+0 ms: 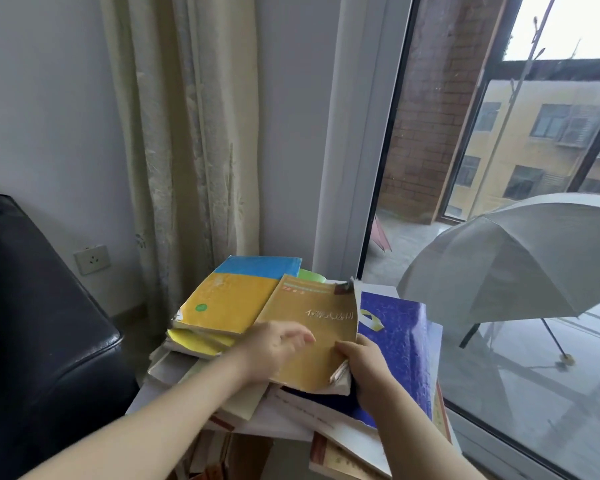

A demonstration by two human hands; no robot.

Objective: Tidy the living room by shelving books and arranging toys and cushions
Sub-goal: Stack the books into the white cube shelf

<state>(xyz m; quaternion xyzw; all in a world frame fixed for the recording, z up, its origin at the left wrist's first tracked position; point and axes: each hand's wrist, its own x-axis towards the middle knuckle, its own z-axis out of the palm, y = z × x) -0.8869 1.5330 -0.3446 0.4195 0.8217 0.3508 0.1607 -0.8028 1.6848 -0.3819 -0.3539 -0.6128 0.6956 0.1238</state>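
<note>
Right hand (pixel 364 368) pinches the worn tan paperback (pixel 312 327), lower centre, atop a skewed book stack (pixel 291 414); left hand (pixel 274 344), loose-fingered, seemingly rests on it. Lifting may tear its cover or topple the stack.

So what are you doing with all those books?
A person is handling a messy pile of books by the window. The right hand grips the edge of a worn brown book on top, and the left hand lies open on its cover. A yellow and blue book and a purple book lie beside it.
</note>
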